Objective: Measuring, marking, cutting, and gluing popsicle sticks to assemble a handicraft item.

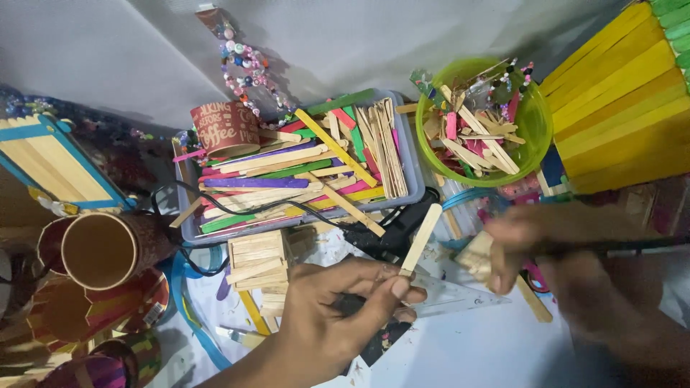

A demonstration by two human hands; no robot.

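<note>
My left hand [338, 305] pinches the lower end of a plain wooden craft stick [421, 237], which points up and to the right. My right hand [575, 266], blurred with motion, grips a thin dark pen-like tool [632, 246] that runs out to the right. Between the hands lie a clear plastic set square [453, 294] and a small block of glued plain sticks [478, 255]. Just behind the held stick rests a black glue gun [392, 230].
A grey tray [411, 154] of coloured and plain sticks sits behind. A green bowl [535, 122] holds stick offcuts. Brown paper cups [97, 248] stand left, a stack of plain sticks [259, 269] in the middle, a yellow stick panel [622, 108] at right.
</note>
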